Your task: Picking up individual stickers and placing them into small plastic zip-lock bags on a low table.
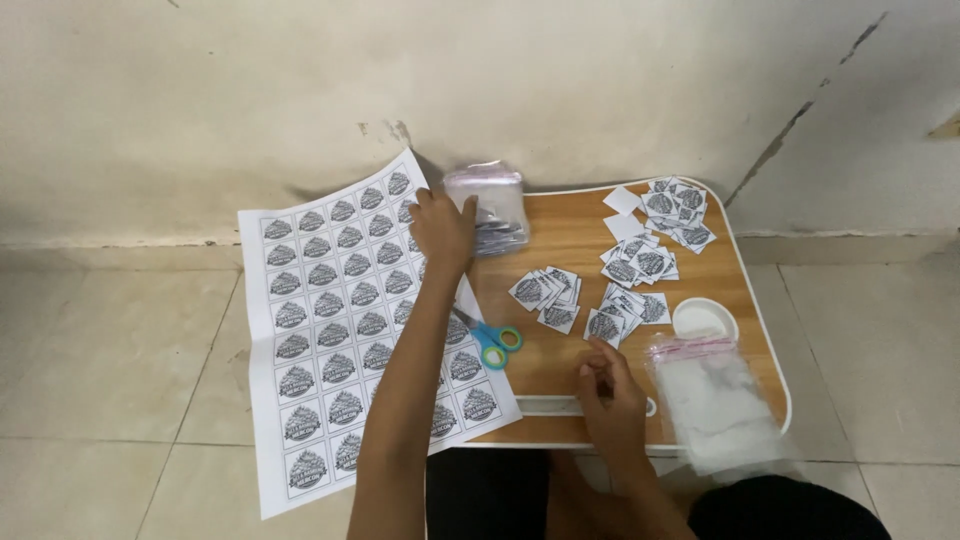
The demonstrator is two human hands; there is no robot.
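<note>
While cut labels [630, 290] are piling up on the bench [560, 235], the left hand [440, 228] is grasping a stack of small bags [492, 205] and the right hand [610, 395] is resting loosely curled, holding nothing — the printed sheet [340, 320] is lying largely uncut.

Printed label sheet [335, 330] hangs off the counter's [565, 235] left edge, over the tiled floor. Blue/green scissors [492, 343] lie at its right edge. White round lid [703, 319] sits nr the right rim, w/ scattered cut labels [655, 235] behind it. Cracked wall behind.

Stained cream wall [560, 70], pale tiled floor [110, 350], low wooden table [580, 235]
</note>
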